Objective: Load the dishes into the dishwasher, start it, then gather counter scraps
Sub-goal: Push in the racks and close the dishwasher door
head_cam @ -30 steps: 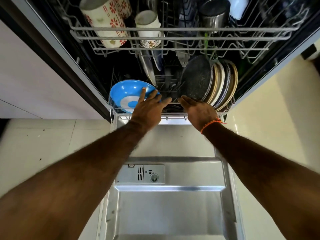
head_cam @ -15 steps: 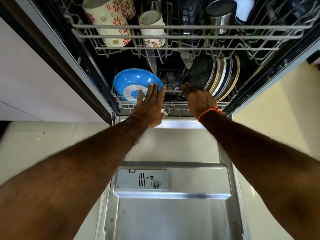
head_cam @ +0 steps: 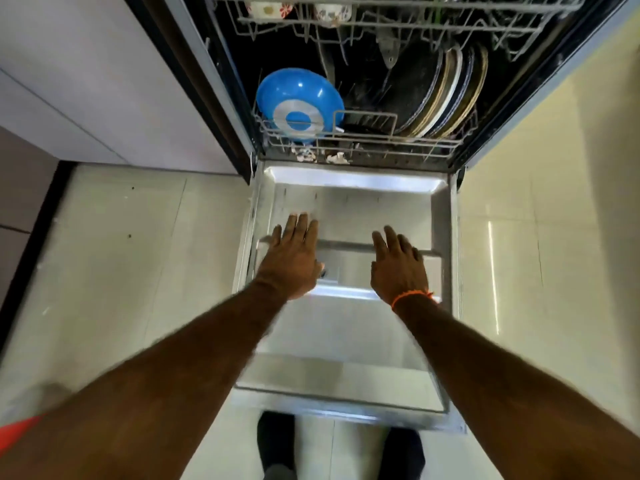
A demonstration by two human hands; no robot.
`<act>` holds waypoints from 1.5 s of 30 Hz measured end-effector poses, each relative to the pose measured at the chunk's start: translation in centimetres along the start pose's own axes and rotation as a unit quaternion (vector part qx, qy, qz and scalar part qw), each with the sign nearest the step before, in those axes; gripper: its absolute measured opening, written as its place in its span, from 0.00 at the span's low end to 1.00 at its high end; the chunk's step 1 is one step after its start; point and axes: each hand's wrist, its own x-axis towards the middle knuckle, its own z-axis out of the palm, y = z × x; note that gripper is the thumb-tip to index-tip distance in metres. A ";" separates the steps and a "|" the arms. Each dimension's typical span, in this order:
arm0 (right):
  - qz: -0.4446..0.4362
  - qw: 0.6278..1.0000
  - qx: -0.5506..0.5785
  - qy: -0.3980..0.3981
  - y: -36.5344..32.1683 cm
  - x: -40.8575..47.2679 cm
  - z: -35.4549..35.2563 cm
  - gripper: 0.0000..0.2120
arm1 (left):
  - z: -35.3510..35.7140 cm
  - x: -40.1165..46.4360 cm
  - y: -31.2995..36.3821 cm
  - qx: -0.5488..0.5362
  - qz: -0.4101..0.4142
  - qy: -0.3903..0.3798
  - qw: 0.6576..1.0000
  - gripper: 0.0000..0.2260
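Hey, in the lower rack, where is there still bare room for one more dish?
The lower rack has one dark gap, between the blue bowl on its left and the stacked plates on its right; what sits deep in it is unclear. The right side is crowded.

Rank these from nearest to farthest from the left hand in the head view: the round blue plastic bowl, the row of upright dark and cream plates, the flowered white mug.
From the left hand:
1. Round blue plastic bowl, lower rack, left side.
2. Row of upright dark and cream plates, lower rack, right side.
3. Flowered white mug, upper rack, top left edge.
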 end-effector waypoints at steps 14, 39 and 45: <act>0.174 0.966 0.166 -0.099 -0.6 -25.0 13.6 0.28 | 15.3 -19.3 4.5 -0.046 -0.027 -0.105 0.993 0.39; 0.450 0.402 0.797 0.006 -2.6 -28.7 20.2 0.27 | 24.5 -25.8 5.0 0.061 -0.013 -0.034 0.997 0.51; 0.486 0.432 0.758 0.040 -4.7 -30.7 6.4 0.44 | 13.4 -28.5 6.8 0.117 -0.023 0.047 0.992 0.51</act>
